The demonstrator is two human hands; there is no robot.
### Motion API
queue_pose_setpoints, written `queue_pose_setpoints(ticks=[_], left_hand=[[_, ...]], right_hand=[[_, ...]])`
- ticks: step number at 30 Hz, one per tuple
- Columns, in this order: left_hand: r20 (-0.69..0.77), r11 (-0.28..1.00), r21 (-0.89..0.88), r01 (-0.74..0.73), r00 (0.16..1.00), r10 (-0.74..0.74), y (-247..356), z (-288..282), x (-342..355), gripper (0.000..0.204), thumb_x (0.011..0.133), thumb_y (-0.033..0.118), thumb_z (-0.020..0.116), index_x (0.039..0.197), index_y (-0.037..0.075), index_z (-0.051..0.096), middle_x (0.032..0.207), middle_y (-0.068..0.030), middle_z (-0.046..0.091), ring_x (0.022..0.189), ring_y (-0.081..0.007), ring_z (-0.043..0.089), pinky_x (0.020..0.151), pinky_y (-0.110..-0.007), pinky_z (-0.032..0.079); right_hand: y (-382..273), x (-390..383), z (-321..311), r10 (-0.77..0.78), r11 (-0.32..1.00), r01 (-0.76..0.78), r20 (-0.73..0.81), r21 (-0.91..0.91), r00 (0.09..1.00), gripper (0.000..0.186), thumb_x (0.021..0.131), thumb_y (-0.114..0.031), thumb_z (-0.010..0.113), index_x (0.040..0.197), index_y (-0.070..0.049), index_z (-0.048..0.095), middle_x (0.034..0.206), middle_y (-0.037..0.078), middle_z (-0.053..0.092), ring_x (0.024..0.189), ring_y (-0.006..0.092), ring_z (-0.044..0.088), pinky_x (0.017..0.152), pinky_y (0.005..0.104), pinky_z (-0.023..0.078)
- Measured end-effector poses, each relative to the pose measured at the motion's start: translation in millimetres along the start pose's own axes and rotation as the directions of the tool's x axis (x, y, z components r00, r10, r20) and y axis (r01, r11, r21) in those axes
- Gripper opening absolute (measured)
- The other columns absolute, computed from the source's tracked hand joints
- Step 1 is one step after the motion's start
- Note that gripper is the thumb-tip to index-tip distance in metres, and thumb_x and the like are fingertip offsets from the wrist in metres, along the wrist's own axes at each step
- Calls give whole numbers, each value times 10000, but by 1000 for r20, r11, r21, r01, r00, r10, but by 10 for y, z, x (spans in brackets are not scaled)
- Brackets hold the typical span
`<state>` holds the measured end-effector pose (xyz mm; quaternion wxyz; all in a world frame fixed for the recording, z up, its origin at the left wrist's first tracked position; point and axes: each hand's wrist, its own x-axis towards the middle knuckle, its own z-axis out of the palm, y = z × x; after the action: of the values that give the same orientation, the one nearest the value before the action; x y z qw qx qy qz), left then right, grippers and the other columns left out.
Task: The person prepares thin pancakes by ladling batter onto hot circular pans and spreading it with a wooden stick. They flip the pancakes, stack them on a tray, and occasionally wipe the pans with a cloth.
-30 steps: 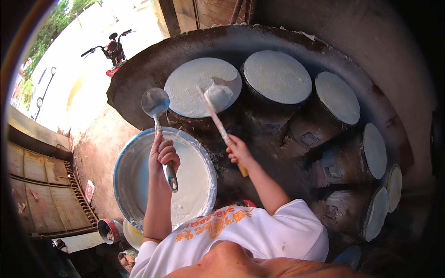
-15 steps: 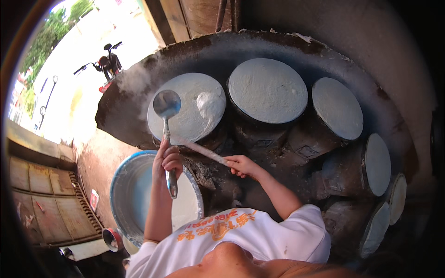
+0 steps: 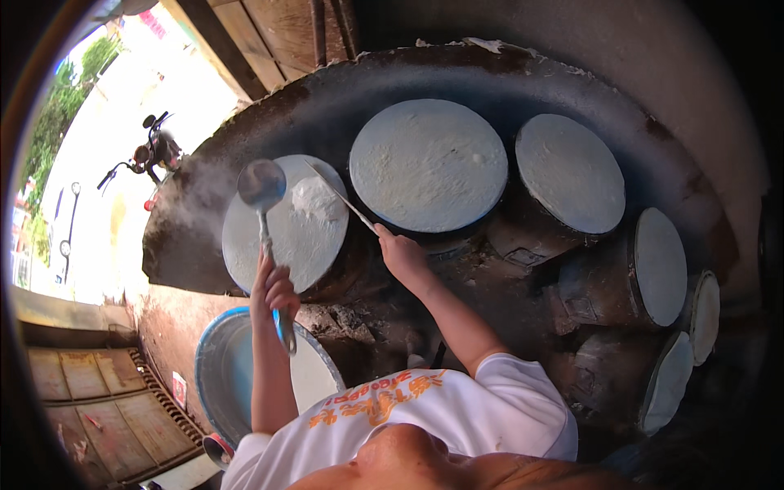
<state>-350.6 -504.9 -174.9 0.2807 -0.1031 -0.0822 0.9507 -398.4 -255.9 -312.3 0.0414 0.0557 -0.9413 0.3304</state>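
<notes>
My left hand (image 3: 274,287) is closed round the handle of a metal ladle (image 3: 261,186), whose bowl hangs over the far left part of a round griddle (image 3: 273,245) coated with white batter. In my right hand (image 3: 402,255) is a thin, flat stick-like spreader (image 3: 353,204). The spreader's far end lies across a raised mound of white batter (image 3: 314,198) on that same griddle; whether it presses on the surface I cannot tell. Below my left hand stands a large blue-rimmed basin (image 3: 214,347) with white liquid in it.
Several more batter-coated round griddles on dark drum stoves curve off to the right, the nearest being a wide griddle (image 3: 429,163). A tall dark curved wall (image 3: 523,65) rings them at the back. Steam (image 3: 184,196) drifts at the left. A parked motorbike (image 3: 151,155) stands outside.
My right hand has moved away from me, bringing the spreader from the griddle's near edge onto the batter mound. The ladle stays above the griddle. The whole view has shifted somewhat.
</notes>
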Motion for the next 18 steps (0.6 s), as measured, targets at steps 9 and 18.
queue_pose_setpoints(ticks=[9,18], left_hand=[[-200,993,-69,-100,976,85,368,182,361,326,962,216,474,666,118,378,532,43,325,426,-57,332,404,-201,349],[-215,980,82,-179,957,193,650,-270,433,377,940,223,493,605,120,355,505,41,331,414,-69,347,401,-214,353]], right_hand=[[-43,344,30,-146,986,138,89,89,985,252,928,-234,451,1117,-136,586,802,212,638,741,387,622,606,501,483],[46,-444,511,13,902,18,-70,432,997,259,934,-209,492,1139,-90,596,628,94,586,473,194,561,441,335,447]])
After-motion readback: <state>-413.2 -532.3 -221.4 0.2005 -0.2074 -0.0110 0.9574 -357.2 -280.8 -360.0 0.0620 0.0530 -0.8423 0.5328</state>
